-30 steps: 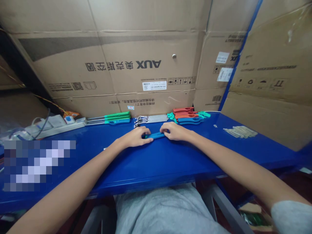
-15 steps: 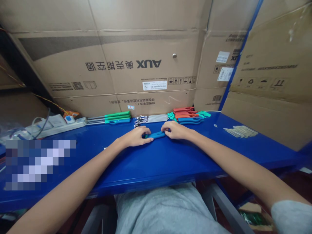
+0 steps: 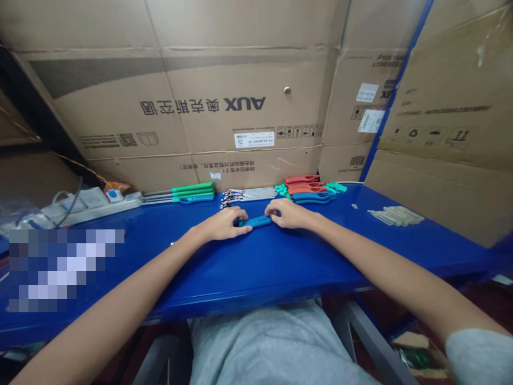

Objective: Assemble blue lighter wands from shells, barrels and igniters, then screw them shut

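A blue lighter handle [image 3: 259, 221] lies low over the blue table between my two hands. My left hand [image 3: 224, 224] grips its left end, with thumb and fingers curled round it. At its right end the fingertips of my right hand [image 3: 289, 214] pinch the handle. A bit of green shows by my left fingers; what it belongs to is hidden. Just beyond the hands lies a row of silver metal tubes [image 3: 259, 193] with thin wires at their left ends. Red and orange handles [image 3: 302, 184] are stacked behind my right hand, above a blue handle [image 3: 315, 198], with teal small parts [image 3: 335, 187] beside them.
Long lighters with green and blue handles [image 3: 194, 191] lie at the back left, near a white power strip [image 3: 108, 208] with plugs. Clear plastic pieces [image 3: 396, 215] are piled at the right. Cardboard walls [image 3: 240, 69] close off the table's [image 3: 280, 267] back and right side.
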`<state>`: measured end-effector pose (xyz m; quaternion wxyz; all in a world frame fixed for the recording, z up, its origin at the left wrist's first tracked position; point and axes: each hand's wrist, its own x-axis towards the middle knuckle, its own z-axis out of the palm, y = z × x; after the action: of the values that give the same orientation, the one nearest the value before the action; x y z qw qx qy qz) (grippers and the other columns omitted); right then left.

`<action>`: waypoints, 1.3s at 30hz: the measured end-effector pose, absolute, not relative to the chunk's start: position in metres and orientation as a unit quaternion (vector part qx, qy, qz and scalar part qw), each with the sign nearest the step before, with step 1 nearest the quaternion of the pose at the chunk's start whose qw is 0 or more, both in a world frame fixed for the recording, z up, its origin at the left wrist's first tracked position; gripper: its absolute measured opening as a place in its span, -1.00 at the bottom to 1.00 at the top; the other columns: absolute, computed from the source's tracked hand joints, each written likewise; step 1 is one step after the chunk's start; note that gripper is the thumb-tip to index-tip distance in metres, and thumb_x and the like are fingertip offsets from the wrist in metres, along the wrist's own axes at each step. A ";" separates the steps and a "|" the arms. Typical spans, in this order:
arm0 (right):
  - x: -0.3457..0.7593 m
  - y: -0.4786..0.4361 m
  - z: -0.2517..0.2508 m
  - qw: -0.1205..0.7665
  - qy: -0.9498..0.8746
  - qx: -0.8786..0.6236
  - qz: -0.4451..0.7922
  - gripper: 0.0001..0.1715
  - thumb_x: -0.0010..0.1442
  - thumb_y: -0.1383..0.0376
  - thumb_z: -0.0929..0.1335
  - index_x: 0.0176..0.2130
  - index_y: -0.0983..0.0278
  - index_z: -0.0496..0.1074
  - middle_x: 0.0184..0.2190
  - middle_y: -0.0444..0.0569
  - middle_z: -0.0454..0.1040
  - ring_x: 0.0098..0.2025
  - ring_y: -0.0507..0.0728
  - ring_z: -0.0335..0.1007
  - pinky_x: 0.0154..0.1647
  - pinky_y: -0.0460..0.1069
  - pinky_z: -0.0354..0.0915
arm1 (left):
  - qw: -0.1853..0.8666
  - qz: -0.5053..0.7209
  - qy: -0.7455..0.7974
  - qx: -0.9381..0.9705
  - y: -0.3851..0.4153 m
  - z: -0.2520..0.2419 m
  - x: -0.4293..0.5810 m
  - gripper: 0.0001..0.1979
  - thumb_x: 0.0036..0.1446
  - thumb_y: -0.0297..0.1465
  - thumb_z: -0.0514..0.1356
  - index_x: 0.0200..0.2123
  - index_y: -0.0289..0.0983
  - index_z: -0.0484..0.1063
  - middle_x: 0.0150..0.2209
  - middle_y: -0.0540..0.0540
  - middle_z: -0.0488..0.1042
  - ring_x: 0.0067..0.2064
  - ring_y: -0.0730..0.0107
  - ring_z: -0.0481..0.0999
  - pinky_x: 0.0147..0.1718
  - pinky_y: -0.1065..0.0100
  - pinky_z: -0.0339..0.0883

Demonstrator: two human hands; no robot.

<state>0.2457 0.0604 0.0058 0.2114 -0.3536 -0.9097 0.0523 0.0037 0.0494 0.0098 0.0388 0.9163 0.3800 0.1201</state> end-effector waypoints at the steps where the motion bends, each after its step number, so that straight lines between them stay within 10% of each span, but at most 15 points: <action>1: 0.246 0.060 0.006 0.211 -0.909 -0.355 0.053 -0.69 0.04 0.57 0.28 -0.27 0.37 0.54 -0.34 0.02 0.54 -0.33 0.06 0.36 -0.26 -0.08 0.24 | 0.038 0.119 0.380 0.917 0.049 0.010 0.004 -0.56 0.17 -0.03 0.09 -0.18 -0.29 0.46 -0.22 -0.15 0.49 -0.23 0.22 0.47 -0.23 0.29 0.31; 39: 0.247 0.057 0.010 0.212 -0.910 -0.351 0.056 -0.70 0.01 0.54 0.30 -0.32 0.33 0.57 -0.34 0.01 0.55 -0.34 0.07 0.38 -0.29 -0.08 0.26 | 0.038 0.118 0.376 0.918 0.049 0.010 0.002 -0.53 0.18 -0.01 0.09 -0.12 -0.26 0.48 -0.19 -0.15 0.50 -0.23 0.24 0.50 -0.21 0.30 0.33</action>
<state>0.2465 0.0574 0.0098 0.2121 -0.3510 -0.9103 0.0562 0.0024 0.0489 0.0102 0.0381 0.9184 0.3756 0.1179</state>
